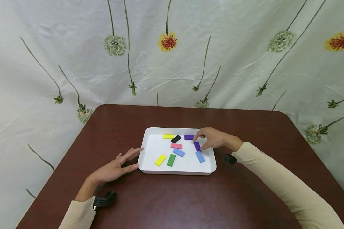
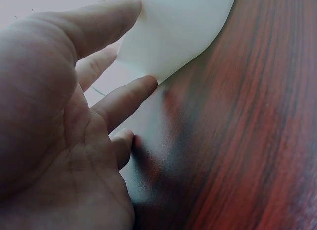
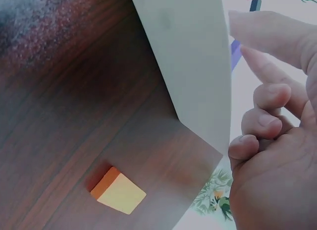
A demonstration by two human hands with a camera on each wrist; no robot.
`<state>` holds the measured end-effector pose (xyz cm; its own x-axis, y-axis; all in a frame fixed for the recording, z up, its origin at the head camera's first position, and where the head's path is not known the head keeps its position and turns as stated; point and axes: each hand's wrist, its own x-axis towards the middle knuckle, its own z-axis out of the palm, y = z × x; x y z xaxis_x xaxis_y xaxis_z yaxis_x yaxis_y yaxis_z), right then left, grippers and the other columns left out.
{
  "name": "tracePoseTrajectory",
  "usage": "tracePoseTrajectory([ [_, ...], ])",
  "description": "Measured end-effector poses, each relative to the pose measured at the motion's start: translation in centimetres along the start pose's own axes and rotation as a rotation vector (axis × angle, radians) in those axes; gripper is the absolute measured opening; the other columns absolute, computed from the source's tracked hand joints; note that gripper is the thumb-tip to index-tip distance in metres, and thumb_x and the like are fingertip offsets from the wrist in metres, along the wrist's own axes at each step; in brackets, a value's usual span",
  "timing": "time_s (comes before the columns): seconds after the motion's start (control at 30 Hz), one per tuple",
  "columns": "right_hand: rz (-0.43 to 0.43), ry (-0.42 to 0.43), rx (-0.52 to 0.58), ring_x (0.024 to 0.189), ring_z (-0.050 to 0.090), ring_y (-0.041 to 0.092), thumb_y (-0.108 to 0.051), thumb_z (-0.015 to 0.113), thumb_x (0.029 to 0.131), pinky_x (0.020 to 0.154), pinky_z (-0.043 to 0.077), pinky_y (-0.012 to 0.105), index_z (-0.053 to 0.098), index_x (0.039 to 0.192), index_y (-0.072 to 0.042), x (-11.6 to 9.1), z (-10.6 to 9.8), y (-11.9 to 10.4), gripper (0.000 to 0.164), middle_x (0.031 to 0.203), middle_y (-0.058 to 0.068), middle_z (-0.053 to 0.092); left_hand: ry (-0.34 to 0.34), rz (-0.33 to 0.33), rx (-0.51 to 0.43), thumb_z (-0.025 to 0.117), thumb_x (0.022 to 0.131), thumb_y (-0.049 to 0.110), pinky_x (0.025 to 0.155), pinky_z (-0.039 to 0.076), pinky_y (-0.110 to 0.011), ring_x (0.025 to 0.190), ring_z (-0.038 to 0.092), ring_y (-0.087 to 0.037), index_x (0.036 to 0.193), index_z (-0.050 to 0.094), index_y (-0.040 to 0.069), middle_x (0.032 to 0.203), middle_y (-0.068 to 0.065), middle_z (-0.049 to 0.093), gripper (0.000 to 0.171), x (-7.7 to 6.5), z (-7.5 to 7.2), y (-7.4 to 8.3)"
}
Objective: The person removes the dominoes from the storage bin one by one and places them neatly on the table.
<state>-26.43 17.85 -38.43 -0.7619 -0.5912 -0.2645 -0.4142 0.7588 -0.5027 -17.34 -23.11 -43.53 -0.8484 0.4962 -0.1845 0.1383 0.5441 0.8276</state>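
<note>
Several small coloured blocks lie in a white tray (image 1: 176, 172) on the table. At the tray's right side, the right hand (image 1: 213, 137) reaches over the rim and pinches a purple block (image 1: 197, 146) between thumb and index finger, a fingertip at each end. Its other fingers curl inward in the right wrist view. Just below that block lies a blue block (image 1: 200, 156); another purple block (image 1: 189, 137) is by the index finger. The left hand (image 1: 111, 170) has its fingers spread, with fingertips touching the tray's left wall (image 2: 173, 31).
Left and centre in the tray are yellow blocks (image 1: 160, 160), a green block (image 1: 171, 160), a pink block (image 1: 176, 146), a second blue block (image 1: 179, 152) and a black block (image 1: 176, 139). An orange-yellow block (image 3: 119, 191) rests on the table outside the tray. Flowered cloth (image 1: 166, 70) hangs behind.
</note>
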Motion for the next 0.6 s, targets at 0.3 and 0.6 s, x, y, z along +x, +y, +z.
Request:
tracePoseTrajectory([
  [0.3,0.058,0.005,-0.100,0.111,0.056,0.025,-0.020,0.084,0.081,0.100,0.052,0.043,0.069,0.122,-0.011,0.60,0.44,0.11,0.044,0.120,0.008,0.061,0.001,0.004,0.008,0.064,0.098,0.040,0.117,-0.015,-0.066,0.156,-0.002,-0.037,0.157,0.030,0.038,0.164,-0.008,0.031,0.068,0.02,-0.03,0.04],
  [0.6,0.061,-0.002,-0.129,0.114,0.056,0.025,-0.021,0.084,0.080,0.104,0.049,0.046,0.069,0.122,-0.012,0.65,0.76,0.02,0.046,0.123,0.008,0.062,-0.001,0.021,-0.004,0.063,0.098,0.038,0.117,-0.015,-0.067,0.156,-0.003,-0.037,0.157,0.031,0.036,0.163,-0.007,0.031,0.067,-0.02,-0.03,-0.05],
])
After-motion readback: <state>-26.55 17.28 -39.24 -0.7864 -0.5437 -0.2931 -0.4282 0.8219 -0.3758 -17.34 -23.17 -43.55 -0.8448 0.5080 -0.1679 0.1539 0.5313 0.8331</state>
